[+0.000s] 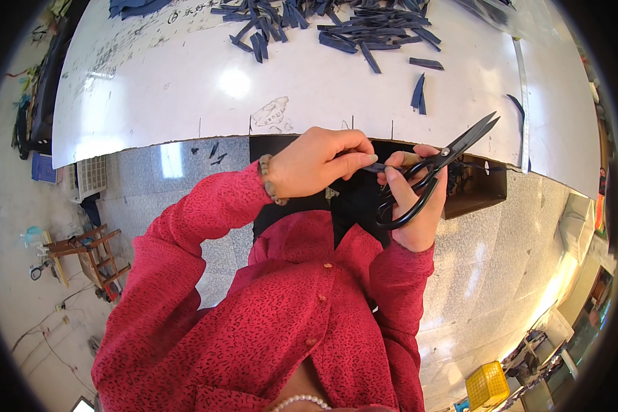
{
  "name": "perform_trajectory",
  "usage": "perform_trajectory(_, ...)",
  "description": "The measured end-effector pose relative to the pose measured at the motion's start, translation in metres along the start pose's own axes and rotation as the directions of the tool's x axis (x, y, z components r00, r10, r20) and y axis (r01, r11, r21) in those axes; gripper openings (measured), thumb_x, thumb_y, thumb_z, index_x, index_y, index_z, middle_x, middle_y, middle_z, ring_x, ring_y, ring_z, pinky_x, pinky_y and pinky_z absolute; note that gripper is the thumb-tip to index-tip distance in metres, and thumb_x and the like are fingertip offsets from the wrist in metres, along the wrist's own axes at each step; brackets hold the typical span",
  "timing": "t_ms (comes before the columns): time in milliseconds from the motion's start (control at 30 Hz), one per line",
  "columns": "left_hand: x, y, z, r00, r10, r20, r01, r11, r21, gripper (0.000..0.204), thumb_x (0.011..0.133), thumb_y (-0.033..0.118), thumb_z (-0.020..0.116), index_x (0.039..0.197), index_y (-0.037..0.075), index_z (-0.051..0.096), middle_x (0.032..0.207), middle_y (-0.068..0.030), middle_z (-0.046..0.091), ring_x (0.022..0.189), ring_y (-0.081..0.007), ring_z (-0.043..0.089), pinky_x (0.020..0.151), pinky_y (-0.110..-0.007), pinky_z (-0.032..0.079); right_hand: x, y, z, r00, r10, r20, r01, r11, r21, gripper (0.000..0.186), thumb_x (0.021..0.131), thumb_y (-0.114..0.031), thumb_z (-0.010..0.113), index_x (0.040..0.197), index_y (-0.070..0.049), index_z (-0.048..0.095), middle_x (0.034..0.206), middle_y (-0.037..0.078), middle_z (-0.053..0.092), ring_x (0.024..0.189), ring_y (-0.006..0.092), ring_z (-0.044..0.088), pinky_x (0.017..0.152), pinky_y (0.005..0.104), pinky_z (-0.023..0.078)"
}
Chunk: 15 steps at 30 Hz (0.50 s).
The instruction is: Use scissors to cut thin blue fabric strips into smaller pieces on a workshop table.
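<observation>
My left hand (314,161), with a beaded bracelet at the wrist, pinches the end of a small dark blue fabric strip (373,167) just past the table's near edge. My right hand (419,226) keeps black-handled scissors (461,143) hooked in its fingers, their blades pointing up and right over the table and nearly together. The right thumb and fingertips meet at the strip's other end, close to the left fingertips. How much of the strip lies inside the fingers is hidden.
On the white tabletop (151,103) lies a pile of dark blue fabric strips (378,31), with a few loose ones nearer. A clear plastic bag (522,24) rests at the far right. Below are an open brown box (477,196), a wooden stool (99,257) and a yellow basket (486,386).
</observation>
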<state>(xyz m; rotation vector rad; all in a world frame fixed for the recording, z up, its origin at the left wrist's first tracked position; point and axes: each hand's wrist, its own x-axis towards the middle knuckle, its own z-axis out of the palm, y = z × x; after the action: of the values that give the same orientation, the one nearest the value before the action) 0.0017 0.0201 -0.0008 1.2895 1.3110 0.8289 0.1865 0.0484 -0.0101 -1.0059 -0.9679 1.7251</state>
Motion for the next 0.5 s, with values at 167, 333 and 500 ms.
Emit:
perform_trajectory(167,-0.003,-0.005,-0.017,0.999,-0.03,0.034,0.028,0.999,0.037,0.018,0.091,0.017,0.059,0.095,0.001,0.065,0.067,-0.0046,0.061,0.061,-0.0091,0.054,0.058,-0.025,0.045,0.003,-0.003,-0.002,1.0,-0.01,0.025,0.012,0.997,-0.073,0.046,0.078,0.011,0.063,0.115,0.0,0.038,0.087,0.011,0.061,0.077,0.0161,0.06,0.073,0.0273,0.051)
perform_trajectory(333,-0.002,-0.001,-0.023,0.994,-0.099,-0.04,0.098,0.995,-0.036,0.017,0.09,0.014,0.06,0.092,-0.001,0.066,0.069,-0.0048,0.063,0.061,-0.0086,0.056,0.059,-0.024,0.046,0.007,-0.001,0.0,0.995,-0.087,0.044,0.092,0.987,-0.132,0.044,0.081,0.01,0.061,0.116,-0.001,0.037,0.09,0.011,0.06,0.079,0.0161,0.06,0.076,0.0269,0.051)
perform_trajectory(500,0.005,-0.009,-0.022,0.977,-0.109,-0.183,0.123,0.99,0.067,0.014,0.089,0.014,0.062,0.095,0.002,0.068,0.071,-0.0015,0.065,0.057,-0.005,0.054,0.053,-0.019,0.043,0.012,0.002,0.006,0.989,-0.125,-0.08,0.108,0.976,-0.187,0.043,0.083,0.007,0.062,0.117,-0.001,0.037,0.095,0.013,0.061,0.079,0.0151,0.061,0.073,0.0254,0.051)
